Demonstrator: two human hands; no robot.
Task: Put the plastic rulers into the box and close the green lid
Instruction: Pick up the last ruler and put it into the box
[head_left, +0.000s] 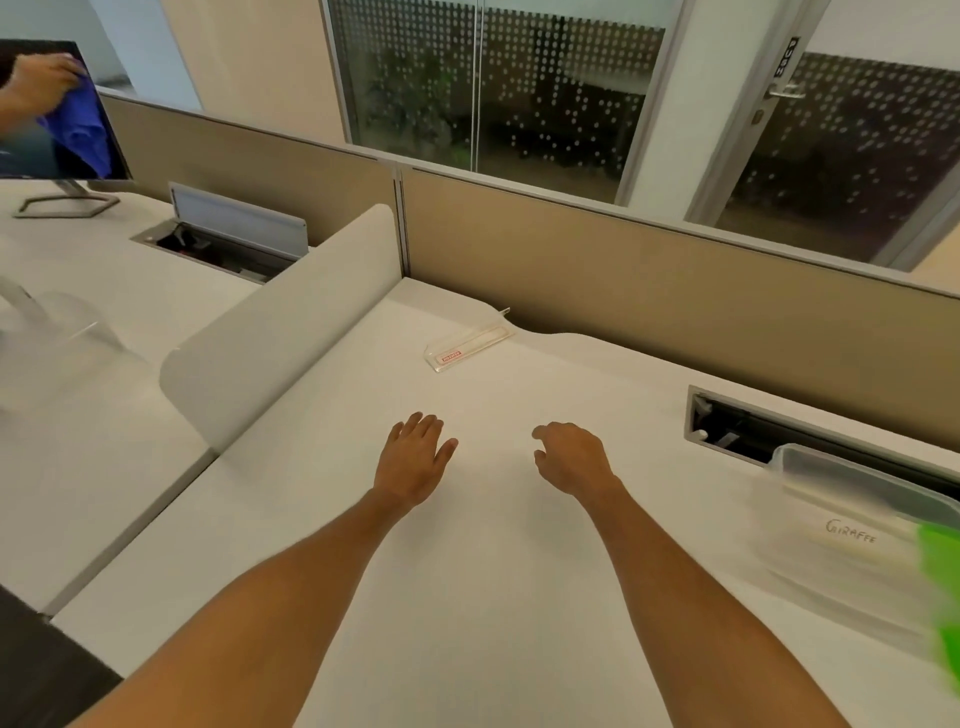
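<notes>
Two bare hands reach out over a white table (467, 597), both empty. The left hand (413, 457) lies palm down with its fingers stretched forward and slightly spread, its grip open and holding nothing. The right hand (574, 460) hovers just beside it, fingers curled loosely downward — its grip is open as well, closed on no object.

Farther ahead, near the table's back edge and well apart from both hands, lies a clear plastic ruler (470, 340) with a small red label at its near end; whether it is one ruler or several stacked cannot be told. It rests flat, angled from lower left to upper right, close to the tan partition (649, 291) behind the table.

At the right edge of the view sits a clear plastic box (841, 519) with handwriting on its side, blurred by motion. A bright green lid (940, 582) shows at the far right against the box — too smeared to tell how it sits.

A white divider (275, 322) separates this table from the next one on the left, where a monitor (57, 114) stands; another person's hand (39, 85) holds a blue cloth (80, 127) against its screen.
</notes>
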